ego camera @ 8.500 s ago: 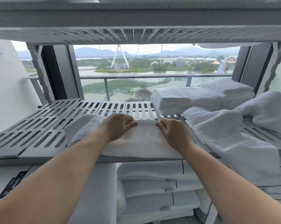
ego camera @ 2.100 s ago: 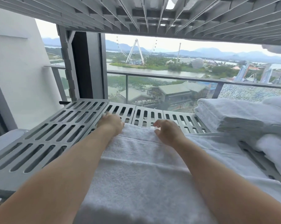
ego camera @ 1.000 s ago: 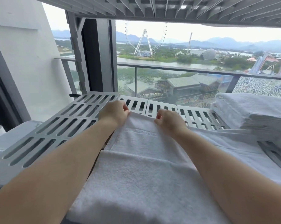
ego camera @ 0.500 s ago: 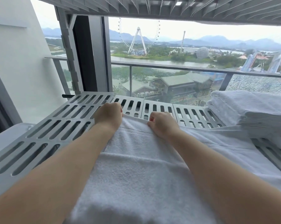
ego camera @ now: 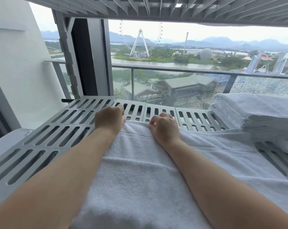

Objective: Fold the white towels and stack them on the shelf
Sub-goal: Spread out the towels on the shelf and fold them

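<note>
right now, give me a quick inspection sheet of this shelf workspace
surface: grey slatted shelf, slats showing on the left and along the back
job's things: white towel spread across the shelf under both forearms; folded stack at the right rear
clutter: nothing seen
hands: left hand and right hand, fingers curled, pinch the towel's far edge
cables: nothing seen
surroundings: upper shelf overhead; balcony railing behind glass, ferris wheel beyond

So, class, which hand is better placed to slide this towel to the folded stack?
Probably right: both hands hold the white towel, but the right hand lies nearer the folded towel stack than the left hand.
</note>
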`<state>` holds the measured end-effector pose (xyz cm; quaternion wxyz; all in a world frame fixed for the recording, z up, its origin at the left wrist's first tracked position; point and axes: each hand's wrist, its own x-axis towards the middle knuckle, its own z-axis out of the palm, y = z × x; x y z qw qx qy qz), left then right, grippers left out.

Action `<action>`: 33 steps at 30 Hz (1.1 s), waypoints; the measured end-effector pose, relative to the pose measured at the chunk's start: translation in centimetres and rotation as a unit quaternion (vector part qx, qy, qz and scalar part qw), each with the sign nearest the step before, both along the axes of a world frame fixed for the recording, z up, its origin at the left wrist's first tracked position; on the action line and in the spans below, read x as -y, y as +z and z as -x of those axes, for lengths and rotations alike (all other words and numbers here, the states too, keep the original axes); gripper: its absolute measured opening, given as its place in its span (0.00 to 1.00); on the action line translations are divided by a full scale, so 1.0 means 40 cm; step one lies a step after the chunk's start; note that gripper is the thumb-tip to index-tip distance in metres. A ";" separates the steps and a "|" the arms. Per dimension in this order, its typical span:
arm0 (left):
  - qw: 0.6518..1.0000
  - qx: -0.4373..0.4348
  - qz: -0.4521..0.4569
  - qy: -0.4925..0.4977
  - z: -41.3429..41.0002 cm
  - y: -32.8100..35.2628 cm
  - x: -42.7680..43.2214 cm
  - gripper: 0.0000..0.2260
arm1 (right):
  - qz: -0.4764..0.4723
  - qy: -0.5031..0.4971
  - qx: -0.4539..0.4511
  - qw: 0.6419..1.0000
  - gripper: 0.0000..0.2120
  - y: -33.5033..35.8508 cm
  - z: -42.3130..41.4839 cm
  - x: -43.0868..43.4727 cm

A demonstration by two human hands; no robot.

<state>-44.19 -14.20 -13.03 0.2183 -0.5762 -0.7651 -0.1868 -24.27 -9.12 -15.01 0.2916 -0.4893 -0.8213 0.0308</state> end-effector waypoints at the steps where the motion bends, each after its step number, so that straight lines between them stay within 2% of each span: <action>1: 1.000 -0.008 -0.001 -0.006 -0.002 0.002 0.003 0.09 | -0.003 -0.010 0.008 1.000 0.08 0.000 0.000 0.000; 5: 0.995 -0.076 0.061 -0.013 -0.026 0.014 0.015 0.09 | 0.001 -0.019 0.010 1.000 0.08 -0.001 -0.001 0.002; 9: 0.981 -0.112 0.155 0.036 -0.084 0.044 0.015 0.11 | -0.050 -0.042 0.034 0.997 0.08 0.003 -0.001 0.004; 11: 0.979 -0.066 0.194 0.011 -0.119 0.040 0.013 0.17 | -0.051 -0.048 0.039 0.997 0.09 0.006 -0.004 0.005; 14: 0.959 0.079 0.259 -0.086 -0.153 -0.003 0.021 0.25 | -0.083 -0.070 0.072 0.992 0.09 0.012 -0.003 0.006; 17: 0.947 0.083 0.296 -0.095 -0.153 -0.040 0.034 0.31 | -0.131 -0.088 0.120 0.980 0.09 0.018 0.004 0.019; 20: 0.945 0.069 0.306 -0.089 -0.150 -0.055 0.036 0.32 | -0.099 -0.085 0.150 0.980 0.12 0.020 0.008 0.028; 24: 0.944 0.077 0.310 -0.084 -0.151 -0.046 0.040 0.32 | -0.030 -0.032 0.127 0.991 0.15 0.023 0.002 0.051; 27: 0.960 0.097 0.261 -0.035 -0.157 -0.030 0.052 0.31 | -0.021 -0.006 0.110 0.994 0.13 0.019 -0.024 0.083; 29: 0.976 0.052 0.212 -0.007 -0.169 -0.009 0.072 0.25 | -0.020 0.004 0.086 0.996 0.12 0.017 -0.050 0.113; 31: 0.986 -0.005 0.164 -0.012 -0.187 0.008 0.098 0.13 | -0.043 -0.001 0.044 0.998 0.12 0.020 -0.072 0.137; 32: 0.988 -0.007 0.152 -0.010 -0.197 0.016 0.113 0.08 | -0.058 -0.010 0.024 0.998 0.13 0.025 -0.079 0.149; 33: 0.990 0.000 0.145 -0.001 -0.207 0.024 0.124 0.08 | -0.066 -0.018 0.011 0.998 0.13 0.031 -0.085 0.160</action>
